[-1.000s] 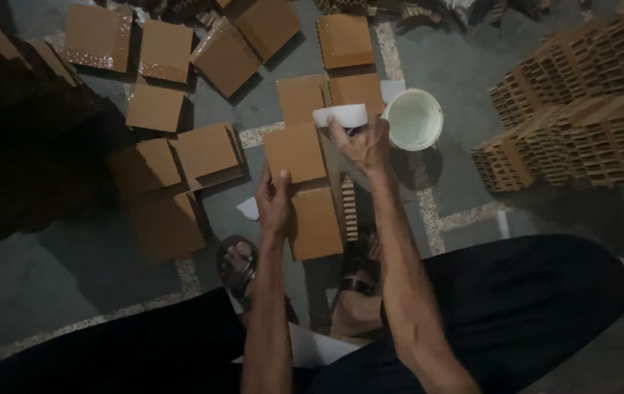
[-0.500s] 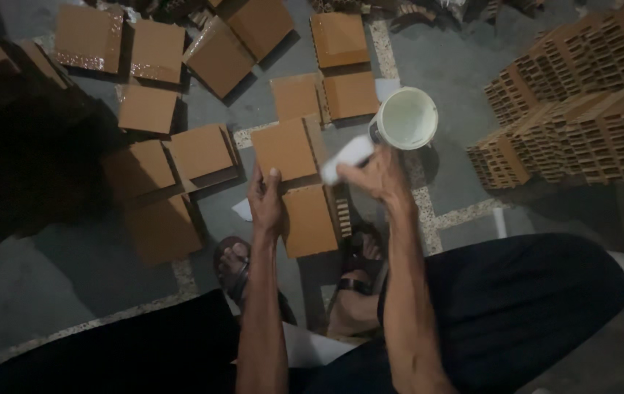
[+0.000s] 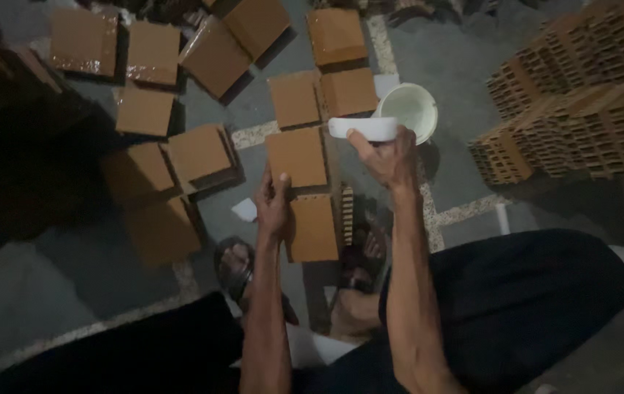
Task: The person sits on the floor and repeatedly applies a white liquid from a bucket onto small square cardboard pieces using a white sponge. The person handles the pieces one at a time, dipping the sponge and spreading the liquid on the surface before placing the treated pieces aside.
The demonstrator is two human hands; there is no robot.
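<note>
The right hand (image 3: 388, 157) had swung its white bowl (image 3: 363, 128) back beside the bucket (image 3: 410, 109), fingers clamped around it; the left hand (image 3: 274, 204) gripped the tile (image 3: 312, 226) just beneath its fingers.

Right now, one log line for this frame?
left hand: on brown tile | right hand: holds white scoop | white bucket: beside

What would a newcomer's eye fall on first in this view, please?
Most striking is the right hand at centre, holding a white scoop beside a pale bucket on the floor. Just below, the left hand grips the edge of a brown block, one of many spread over the grey floor. At the right edge stands a stack of perforated bricks.
</note>
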